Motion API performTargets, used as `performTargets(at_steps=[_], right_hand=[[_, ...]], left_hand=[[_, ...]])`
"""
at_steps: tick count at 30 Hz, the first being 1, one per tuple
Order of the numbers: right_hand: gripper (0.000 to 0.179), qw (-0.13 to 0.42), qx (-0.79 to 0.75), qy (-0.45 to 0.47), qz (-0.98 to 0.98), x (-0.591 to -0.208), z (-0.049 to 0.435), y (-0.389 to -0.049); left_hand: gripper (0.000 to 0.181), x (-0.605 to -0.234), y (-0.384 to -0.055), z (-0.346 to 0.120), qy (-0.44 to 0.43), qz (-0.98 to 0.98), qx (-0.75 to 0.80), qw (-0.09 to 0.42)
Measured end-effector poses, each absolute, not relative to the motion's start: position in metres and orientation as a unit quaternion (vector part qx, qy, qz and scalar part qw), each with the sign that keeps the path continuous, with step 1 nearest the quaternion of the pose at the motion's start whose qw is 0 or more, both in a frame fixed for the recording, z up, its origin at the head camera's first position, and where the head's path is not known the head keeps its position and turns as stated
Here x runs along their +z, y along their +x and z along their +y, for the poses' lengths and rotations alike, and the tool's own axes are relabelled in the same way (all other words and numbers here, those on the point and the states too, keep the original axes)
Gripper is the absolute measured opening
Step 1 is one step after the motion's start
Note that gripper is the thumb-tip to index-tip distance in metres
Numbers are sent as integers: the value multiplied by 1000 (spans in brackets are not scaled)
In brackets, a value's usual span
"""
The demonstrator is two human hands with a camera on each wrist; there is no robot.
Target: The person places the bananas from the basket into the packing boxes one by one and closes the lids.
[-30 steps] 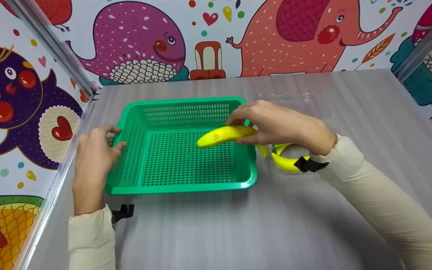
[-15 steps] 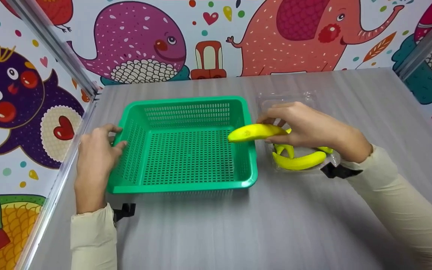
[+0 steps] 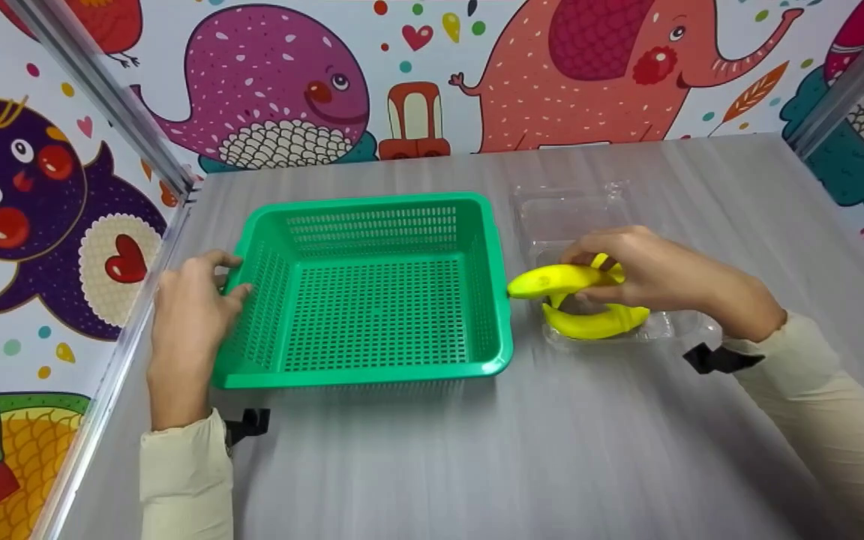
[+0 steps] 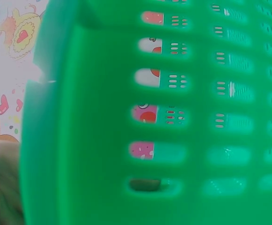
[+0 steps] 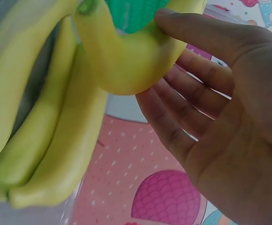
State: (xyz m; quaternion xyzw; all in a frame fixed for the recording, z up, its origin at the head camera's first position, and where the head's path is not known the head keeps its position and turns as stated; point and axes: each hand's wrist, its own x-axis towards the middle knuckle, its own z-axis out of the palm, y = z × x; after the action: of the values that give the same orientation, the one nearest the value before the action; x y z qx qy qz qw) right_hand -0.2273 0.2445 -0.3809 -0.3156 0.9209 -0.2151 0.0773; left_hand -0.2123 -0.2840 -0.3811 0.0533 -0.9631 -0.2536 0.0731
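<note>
My right hand (image 3: 653, 270) pinches a yellow banana (image 3: 552, 281) between thumb and fingers, over a clear plastic box (image 3: 563, 217). Its free end points left and overlaps the right rim of a green mesh basket (image 3: 372, 376) in the head view. More bananas (image 3: 593, 324) lie in the box beneath it. The right wrist view gives the held banana (image 5: 131, 61) close up, with several others (image 5: 65, 145) beside it. On the far left, my left hand (image 3: 188, 322) grips the basket's left rim, thumb tip at the inner side. The basket wall (image 4: 93, 140) fills most of the left wrist view.
Everything stands on a grey wood-grain table (image 3: 417, 457). Behind it rises a wall (image 3: 432, 60) with painted animals, and another printed panel (image 3: 19, 247) borders the left side. Metal corner posts (image 3: 117, 105) stand at the edges.
My right hand has carried the banana rightward from over the basket to over the clear box, and slightly nearer to me. My left hand and the basket have stayed put.
</note>
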Motion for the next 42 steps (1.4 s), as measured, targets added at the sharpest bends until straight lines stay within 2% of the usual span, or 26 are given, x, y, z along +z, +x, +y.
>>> performTargets(at_steps=[18, 42], right_hand=[[42, 87, -165, -281, 941, -399, 290, -212], [43, 73, -141, -258, 953, -408, 287, -209]], left_hand=[[45, -379, -216, -277, 52, -964, -254, 60], [46, -384, -214, -283, 61, -964, -252, 51]])
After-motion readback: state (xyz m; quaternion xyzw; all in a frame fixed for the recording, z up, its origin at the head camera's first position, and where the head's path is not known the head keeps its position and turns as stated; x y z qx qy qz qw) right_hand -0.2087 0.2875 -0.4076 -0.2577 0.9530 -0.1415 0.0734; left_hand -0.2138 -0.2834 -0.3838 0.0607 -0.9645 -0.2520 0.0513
